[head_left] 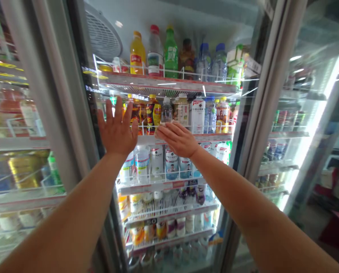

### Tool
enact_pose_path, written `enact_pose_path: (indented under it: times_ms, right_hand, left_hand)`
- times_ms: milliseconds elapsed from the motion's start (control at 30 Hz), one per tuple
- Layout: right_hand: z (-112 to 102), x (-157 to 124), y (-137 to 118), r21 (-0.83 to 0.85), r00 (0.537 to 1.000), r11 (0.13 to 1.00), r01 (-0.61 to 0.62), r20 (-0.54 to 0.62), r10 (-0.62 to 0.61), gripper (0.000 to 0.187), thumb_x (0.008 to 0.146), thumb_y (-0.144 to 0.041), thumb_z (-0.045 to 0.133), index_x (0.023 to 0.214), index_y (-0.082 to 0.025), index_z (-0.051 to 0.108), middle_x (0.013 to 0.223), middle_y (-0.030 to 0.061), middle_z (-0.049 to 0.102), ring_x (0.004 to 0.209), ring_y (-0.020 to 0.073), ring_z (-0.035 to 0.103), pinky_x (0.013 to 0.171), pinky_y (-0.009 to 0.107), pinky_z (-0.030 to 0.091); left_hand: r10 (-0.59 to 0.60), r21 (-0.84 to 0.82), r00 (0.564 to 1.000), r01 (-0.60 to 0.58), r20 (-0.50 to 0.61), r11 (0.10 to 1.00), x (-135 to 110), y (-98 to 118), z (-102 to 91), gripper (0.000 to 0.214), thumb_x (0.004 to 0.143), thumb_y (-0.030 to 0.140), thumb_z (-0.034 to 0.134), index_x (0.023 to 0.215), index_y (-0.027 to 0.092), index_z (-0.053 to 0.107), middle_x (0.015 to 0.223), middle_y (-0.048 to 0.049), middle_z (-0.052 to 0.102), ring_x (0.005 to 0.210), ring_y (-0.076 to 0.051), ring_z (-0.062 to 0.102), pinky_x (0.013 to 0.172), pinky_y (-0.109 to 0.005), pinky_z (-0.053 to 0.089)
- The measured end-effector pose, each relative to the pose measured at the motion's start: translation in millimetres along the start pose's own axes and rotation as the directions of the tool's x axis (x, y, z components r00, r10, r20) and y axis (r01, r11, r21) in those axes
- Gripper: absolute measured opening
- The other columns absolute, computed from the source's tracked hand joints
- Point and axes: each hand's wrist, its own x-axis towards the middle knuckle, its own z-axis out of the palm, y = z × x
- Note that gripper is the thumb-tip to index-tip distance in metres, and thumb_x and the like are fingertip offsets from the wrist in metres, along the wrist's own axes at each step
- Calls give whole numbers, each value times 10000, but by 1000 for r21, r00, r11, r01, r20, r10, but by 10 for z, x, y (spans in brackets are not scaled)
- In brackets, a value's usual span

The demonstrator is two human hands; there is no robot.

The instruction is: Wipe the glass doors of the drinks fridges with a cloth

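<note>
My left hand (118, 131) is open, fingers spread wide and pointing up, its palm flat against the glass door (146, 87) of a drinks fridge. My right hand (178, 138) lies flat on the same glass just to the right, fingers stretched out together and pointing left. Its fingertips are close to my left hand. I see nothing held in either hand. Behind the glass at hand height, a wire shelf (211, 137) carries a row of bottles, among them a small clear water bottle (166, 110) and a white carton (198, 113).
The top shelf holds an orange bottle (137, 53), a green bottle (171, 51) and others. Lower shelves carry white bottles (157, 161) and small cups. Another fridge door (21, 151) stands at the left, and a further glass door (294, 125) at the right.
</note>
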Motion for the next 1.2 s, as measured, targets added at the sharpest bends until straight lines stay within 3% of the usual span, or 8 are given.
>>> enact_pose_path:
  times_ms: [100, 233, 433, 633, 833, 933, 1067, 1200]
  right_hand:
    - [4, -10, -29, -2, 994, 994, -108, 8, 108, 473, 1027, -195, 410, 1485, -238, 522, 1489, -19, 530, 1415, 176, 432, 1285, 379, 303]
    - [43, -31, -57, 2, 876, 879, -477, -86, 475, 557, 1020, -182, 357, 1574, -222, 393, 1531, 29, 479, 1465, 220, 372, 1289, 453, 284]
    - [14, -63, -67, 78, 992, 997, -26, 128, 15, 501, 1032, -228, 430, 1531, -265, 458, 1520, -39, 494, 1448, 172, 405, 1302, 384, 283]
    - [45, -67, -102, 40, 888, 889, -457, -44, 459, 619, 1008, -183, 398, 1613, -261, 295, 1550, 15, 455, 1478, 230, 362, 1290, 478, 281]
    - [-17, -80, -96, 164, 974, 986, 2, 222, -39, 508, 1007, -275, 458, 1514, -254, 483, 1543, -31, 466, 1470, 186, 373, 1301, 408, 278]
    - [12, -81, -120, 78, 984, 984, -161, 88, 154, 495, 1017, -202, 413, 1502, -243, 499, 1521, -25, 495, 1441, 176, 410, 1292, 398, 287]
    - [61, -101, -148, 56, 867, 871, -488, -86, 492, 581, 998, -167, 385, 1574, -239, 390, 1533, 19, 479, 1466, 225, 376, 1289, 472, 271]
    - [33, -131, -136, 123, 988, 984, -125, 110, 112, 547, 997, -243, 449, 1543, -251, 437, 1550, -25, 458, 1467, 199, 371, 1302, 436, 262]
  left_hand:
    - [-8, -3, 1000, 8, 10, 1000, 5, 0, 3, 624, 1014, 355, 473, 1607, 225, 330, 1677, -89, 221, 1560, -333, 128, 1259, -586, 90]
    - [-10, -6, 1000, 10, 20, 1000, 2, -11, 23, 627, 1010, 356, 480, 1606, 232, 331, 1678, -81, 217, 1563, -327, 118, 1259, -588, 85]
    - [-18, -38, 1000, 18, 8, 999, -10, 14, -3, 606, 1033, 385, 449, 1610, 258, 316, 1684, -48, 205, 1569, -291, 96, 1272, -560, 60]
    - [-24, -39, 999, 25, 26, 999, -6, 40, -36, 608, 1030, 398, 433, 1610, 256, 317, 1684, -55, 205, 1571, -287, 92, 1270, -575, 70]
    - [-32, -69, 999, 34, 30, 997, -7, 52, -50, 610, 1024, 391, 438, 1603, 227, 340, 1682, -71, 212, 1569, -300, 90, 1276, -560, 44]
    - [-17, -54, 1000, 18, 17, 998, -11, 49, -45, 604, 1031, 381, 430, 1605, 219, 335, 1679, -78, 220, 1568, -304, 102, 1275, -562, 54]
    - [-3, -11, 1000, 3, 14, 1000, -13, 38, -37, 607, 1033, 383, 427, 1608, 215, 328, 1676, -82, 223, 1563, -317, 124, 1269, -572, 82]
    - [-13, -1, 1000, 14, 24, 1000, -10, 48, -50, 608, 1034, 384, 421, 1611, 225, 317, 1682, -69, 207, 1565, -310, 115, 1267, -573, 91]
